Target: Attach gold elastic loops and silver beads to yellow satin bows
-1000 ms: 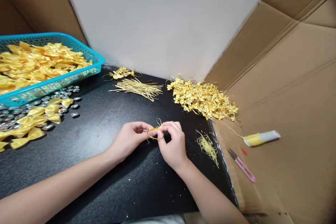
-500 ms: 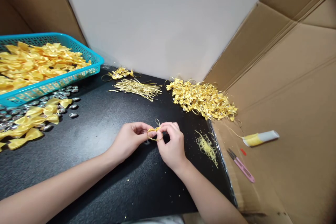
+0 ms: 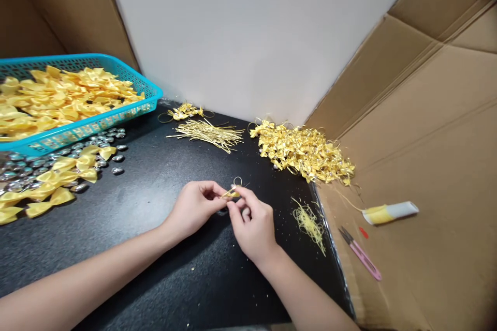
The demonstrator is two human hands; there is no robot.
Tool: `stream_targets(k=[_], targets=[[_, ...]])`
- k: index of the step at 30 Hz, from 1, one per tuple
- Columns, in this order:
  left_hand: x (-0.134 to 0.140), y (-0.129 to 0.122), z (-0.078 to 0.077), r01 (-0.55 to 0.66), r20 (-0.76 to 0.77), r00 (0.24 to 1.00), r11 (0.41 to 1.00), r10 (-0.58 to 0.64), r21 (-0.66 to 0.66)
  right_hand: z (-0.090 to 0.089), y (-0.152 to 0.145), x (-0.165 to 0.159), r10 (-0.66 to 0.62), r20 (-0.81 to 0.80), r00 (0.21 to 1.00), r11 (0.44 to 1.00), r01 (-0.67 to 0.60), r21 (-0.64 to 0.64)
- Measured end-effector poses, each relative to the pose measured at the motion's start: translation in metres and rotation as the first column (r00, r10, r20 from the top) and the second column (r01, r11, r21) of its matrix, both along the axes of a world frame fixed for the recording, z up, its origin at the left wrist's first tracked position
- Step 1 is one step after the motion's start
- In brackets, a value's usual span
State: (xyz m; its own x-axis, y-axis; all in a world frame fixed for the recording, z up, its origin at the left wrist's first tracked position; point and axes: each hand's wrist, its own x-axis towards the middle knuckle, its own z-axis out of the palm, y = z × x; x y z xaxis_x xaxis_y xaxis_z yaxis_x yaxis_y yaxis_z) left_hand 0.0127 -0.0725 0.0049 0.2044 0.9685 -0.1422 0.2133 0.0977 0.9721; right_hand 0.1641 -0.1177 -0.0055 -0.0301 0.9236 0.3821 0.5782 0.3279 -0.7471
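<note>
Over the middle of the black table, both my hands meet at one small yellow bow with a thin gold cord looping up from it. My left hand pinches the bow from the left between thumb and fingers. From the right, my right hand has its thumb and index finger at the bow and cord, its other fingers curled. Fingertips cover much of the bow. Beyond my hands lies a bundle of cut gold cords.
A blue basket of yellow bows stands left, with silver beads and loose bows before it. Right are a pile of corded bows, thread scraps, pink thread snips and a thread spool on cardboard.
My right fingers have shifted on the bow, the index finger now stretched over its top. The cord loop below the bow no longer shows. The whole view has moved slightly.
</note>
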Motion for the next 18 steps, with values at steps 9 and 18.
stream_targets(k=[9, 18], targets=[[-0.002, -0.003, 0.002, 0.129, -0.196, 0.975, 0.987, -0.109, 0.093, 0.003, 0.009, 0.01, -0.044, 0.304, 0.952, 0.998, 0.03, 0.05], [-0.004, -0.001, 0.008, 0.077, -0.198, 0.979, 0.978, -0.038, 0.193, 0.012, 0.002, 0.001, 0.107, 0.055, 0.993, 0.982, -0.097, -0.16]])
